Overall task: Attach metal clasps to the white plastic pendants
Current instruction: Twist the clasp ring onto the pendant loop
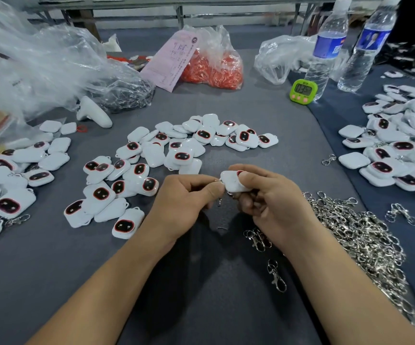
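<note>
- The dark grey cloth-covered table fills most of the frame.
- A crumpled clear plastic bag lies at the upper left.
- A heap of silver metal clasps spreads down the lower right.
- A pile of white rounded-square plastic pendants with dark, red-rimmed faces lies at centre.
- The right hand, at centre, curls its thumb and fingers round one held white pendant.
- The left hand, just to the left, pinches a small silver clasp at that pendant's corner.
</note>
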The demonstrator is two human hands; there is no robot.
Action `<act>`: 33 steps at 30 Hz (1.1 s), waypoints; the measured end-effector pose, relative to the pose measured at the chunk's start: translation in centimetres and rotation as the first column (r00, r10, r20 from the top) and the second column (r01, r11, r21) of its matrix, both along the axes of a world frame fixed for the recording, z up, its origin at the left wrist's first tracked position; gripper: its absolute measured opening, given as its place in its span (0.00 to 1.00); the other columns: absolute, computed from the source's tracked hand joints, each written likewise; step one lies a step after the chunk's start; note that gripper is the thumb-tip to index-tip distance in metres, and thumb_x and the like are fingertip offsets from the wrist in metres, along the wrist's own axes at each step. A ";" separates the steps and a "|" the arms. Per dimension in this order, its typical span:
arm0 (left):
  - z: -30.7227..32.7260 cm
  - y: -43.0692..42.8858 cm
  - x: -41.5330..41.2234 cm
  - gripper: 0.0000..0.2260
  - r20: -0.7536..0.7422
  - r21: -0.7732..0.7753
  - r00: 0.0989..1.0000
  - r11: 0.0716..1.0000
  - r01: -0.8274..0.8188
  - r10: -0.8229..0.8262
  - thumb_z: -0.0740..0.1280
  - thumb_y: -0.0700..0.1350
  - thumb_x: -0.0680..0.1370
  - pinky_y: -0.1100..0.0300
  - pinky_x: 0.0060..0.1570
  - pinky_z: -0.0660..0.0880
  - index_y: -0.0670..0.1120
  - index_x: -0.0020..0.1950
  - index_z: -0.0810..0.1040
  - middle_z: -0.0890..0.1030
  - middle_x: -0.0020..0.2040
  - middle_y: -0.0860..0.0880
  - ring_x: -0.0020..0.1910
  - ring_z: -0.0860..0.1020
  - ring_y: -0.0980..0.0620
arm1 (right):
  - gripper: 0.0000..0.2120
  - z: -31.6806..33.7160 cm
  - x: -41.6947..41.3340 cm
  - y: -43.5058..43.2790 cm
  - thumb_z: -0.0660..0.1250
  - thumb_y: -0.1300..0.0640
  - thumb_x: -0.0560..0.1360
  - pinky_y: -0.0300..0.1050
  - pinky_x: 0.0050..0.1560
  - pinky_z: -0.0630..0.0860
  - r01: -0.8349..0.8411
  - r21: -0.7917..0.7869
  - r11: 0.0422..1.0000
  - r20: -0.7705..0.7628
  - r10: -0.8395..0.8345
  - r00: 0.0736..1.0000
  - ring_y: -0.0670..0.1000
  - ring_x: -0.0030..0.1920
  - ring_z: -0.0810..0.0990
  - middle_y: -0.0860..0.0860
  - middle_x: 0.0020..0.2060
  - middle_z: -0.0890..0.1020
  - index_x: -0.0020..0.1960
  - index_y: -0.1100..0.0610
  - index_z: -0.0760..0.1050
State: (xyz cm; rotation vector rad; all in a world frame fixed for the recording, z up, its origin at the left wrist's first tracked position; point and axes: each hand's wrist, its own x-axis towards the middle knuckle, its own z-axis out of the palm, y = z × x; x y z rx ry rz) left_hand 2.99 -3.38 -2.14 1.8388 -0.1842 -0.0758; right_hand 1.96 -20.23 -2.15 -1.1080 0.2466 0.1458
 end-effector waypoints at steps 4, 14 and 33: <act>0.3 0.1 -0.2 0.08 0.031 0.002 0.999 1.000 -0.029 0.028 0.74 0.42 0.76 0.69 0.31 0.71 0.54 0.40 0.88 0.79 0.27 0.53 0.27 0.72 0.58 | 0.11 -0.1 -0.1 0.2 0.64 0.68 0.78 0.37 0.24 0.59 0.004 0.003 1.000 0.010 -0.004 1.000 0.47 0.22 0.69 0.57 0.32 0.80 0.48 0.59 0.84; -0.7 -0.2 -1.3 0.07 0.505 0.670 0.852 0.685 -0.288 -0.136 0.72 0.47 0.75 0.53 0.43 0.67 0.49 0.36 0.82 0.80 0.30 0.50 0.35 0.75 0.46 | 0.10 -0.9 -0.5 1.1 0.69 0.63 0.76 0.36 0.34 0.70 0.207 -0.663 0.720 0.309 0.011 0.951 0.42 0.30 0.74 0.45 0.34 0.83 0.47 0.49 0.84; -0.4 0.0 -0.4 0.08 0.534 0.664 0.828 0.691 -0.285 -0.172 0.70 0.45 0.77 0.54 0.45 0.64 0.49 0.39 0.84 0.80 0.31 0.48 0.36 0.75 0.44 | 0.08 -0.9 -1.3 2.7 0.71 0.60 0.76 0.34 0.34 0.71 0.315 -0.668 0.675 0.406 -0.024 0.914 0.43 0.30 0.76 0.44 0.32 0.82 0.48 0.48 0.84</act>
